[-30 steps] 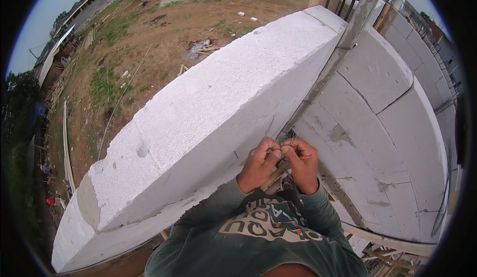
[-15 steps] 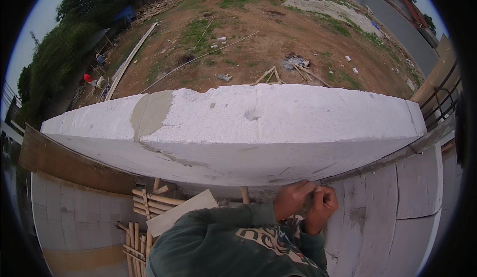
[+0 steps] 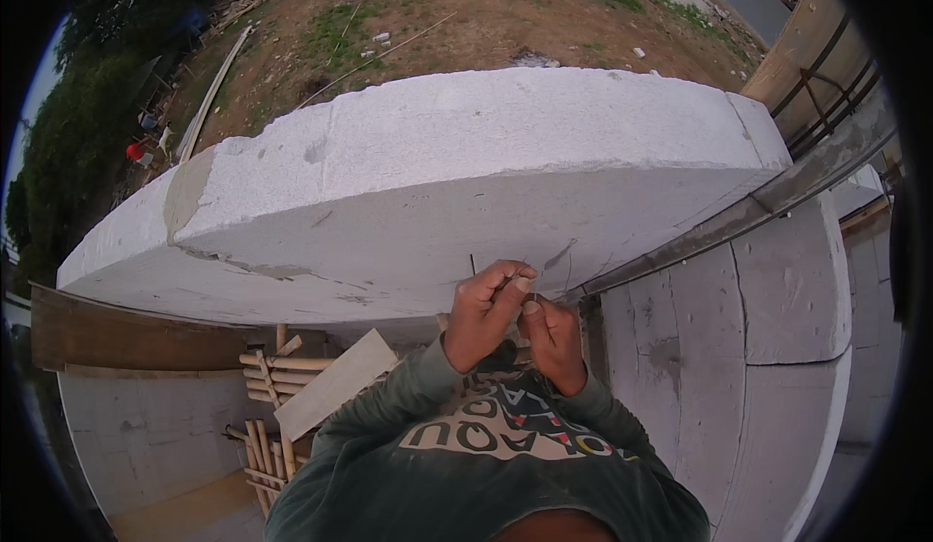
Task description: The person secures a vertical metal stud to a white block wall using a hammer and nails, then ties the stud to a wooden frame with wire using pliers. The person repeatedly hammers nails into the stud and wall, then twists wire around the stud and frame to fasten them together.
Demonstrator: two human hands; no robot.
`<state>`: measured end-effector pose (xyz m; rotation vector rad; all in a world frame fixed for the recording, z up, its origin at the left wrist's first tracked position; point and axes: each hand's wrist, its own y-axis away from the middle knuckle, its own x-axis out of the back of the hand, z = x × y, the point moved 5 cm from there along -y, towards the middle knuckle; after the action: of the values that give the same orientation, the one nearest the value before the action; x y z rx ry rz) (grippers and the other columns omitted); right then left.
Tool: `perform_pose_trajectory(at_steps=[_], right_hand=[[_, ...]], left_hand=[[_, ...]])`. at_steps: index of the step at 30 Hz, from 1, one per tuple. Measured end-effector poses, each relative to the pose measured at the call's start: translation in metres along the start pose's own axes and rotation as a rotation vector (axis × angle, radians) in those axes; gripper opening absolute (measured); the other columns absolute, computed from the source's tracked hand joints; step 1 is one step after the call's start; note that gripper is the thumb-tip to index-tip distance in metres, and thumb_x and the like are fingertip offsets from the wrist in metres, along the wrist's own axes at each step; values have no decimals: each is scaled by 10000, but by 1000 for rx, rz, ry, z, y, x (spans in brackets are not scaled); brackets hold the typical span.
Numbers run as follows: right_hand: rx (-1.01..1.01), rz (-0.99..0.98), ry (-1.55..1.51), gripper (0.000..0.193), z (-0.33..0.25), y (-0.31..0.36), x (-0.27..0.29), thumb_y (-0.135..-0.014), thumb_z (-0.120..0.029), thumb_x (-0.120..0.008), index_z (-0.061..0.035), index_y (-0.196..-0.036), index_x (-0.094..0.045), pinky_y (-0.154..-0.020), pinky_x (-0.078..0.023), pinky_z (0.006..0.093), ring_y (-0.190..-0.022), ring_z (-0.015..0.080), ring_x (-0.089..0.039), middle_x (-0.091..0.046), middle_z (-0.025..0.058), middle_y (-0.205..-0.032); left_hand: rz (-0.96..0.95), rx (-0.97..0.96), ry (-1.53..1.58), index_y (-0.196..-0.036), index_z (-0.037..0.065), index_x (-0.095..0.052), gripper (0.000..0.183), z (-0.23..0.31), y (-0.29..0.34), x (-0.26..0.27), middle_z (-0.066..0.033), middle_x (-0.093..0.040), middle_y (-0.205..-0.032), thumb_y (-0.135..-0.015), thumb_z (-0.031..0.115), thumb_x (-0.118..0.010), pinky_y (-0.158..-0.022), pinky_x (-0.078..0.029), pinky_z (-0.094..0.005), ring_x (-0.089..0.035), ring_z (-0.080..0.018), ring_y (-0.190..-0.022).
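Note:
In front of my chest both hands are raised close together, fingers pinched. My left hand (image 3: 491,314) is closed, thumb pressed against the bent index finger. Just right of it and slightly lower, my right hand (image 3: 554,340) is closed too, its thumb and finger pinched near the left thumb. A thin, wire-like strand (image 3: 535,294) shows faintly between them; most of it is hidden by the fingers. A short dark thin rod (image 3: 472,264) stands up beside the left knuckles. Just beyond the hands is the face of a white block wall (image 3: 408,226) with grey mortar smears.
A pale board (image 3: 335,384) leans across bamboo poles (image 3: 264,464) at lower left. Block walling (image 3: 700,314) stands at right, below a long grey beam (image 3: 680,236). Beyond the wall top lies open dirt ground (image 3: 428,17), far below. People (image 3: 141,151) are at far left.
The view has shifted, with the wall now nearer and more of its face showing. My hands have moved left and up in the picture, still pinched close together.

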<state>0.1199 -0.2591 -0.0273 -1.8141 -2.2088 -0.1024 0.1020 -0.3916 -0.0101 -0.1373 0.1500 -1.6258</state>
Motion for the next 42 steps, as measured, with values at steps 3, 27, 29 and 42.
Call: perform_pose_trajectory(at_steps=[3, 27, 29, 42], right_hand=[[-13, -30, -120, 308, -4, -2, -1, -994, -192, -449, 33, -842, -594, -502, -384, 342, -497, 173, -466, -504, 96, -565], [-39, -278, -87, 358, -13, -22, -43, -991, -168, -441, 39, -737, -586, -514, -401, 326, -510, 155, -486, -533, 99, -570], [-88, -309, -71, 354, -10, -22, -45, -988, -159, -443, 35, -727, -583, -508, -392, 308, -519, 132, -485, -535, 79, -565], [-231, 58, -259, 198, 12, -2, -37, -956, -93, -496, 30, -1008, -643, -556, -334, 223, -628, 35, -411, -514, -44, -709]], left_hand=[[33, 69, 60, -1018, -47, -636, 193, -3, 4, -1, -56, -655, -839, -960, 115, -548, -657, -472, -232, -568, -76, -735], [71, -104, -177, -965, -6, -554, 67, 23, 4, 38, -74, -617, -782, -941, 42, -514, -542, -465, -263, -576, -108, -652], [47, -55, -189, -975, 0, -544, 75, 23, 5, 40, -93, -627, -765, -927, 54, -528, -569, -485, -297, -622, -165, -643], [144, 141, 151, -958, -30, -551, 109, -17, 10, 39, -107, -652, -829, -904, 64, -558, -679, -514, -288, -620, -111, -795]])
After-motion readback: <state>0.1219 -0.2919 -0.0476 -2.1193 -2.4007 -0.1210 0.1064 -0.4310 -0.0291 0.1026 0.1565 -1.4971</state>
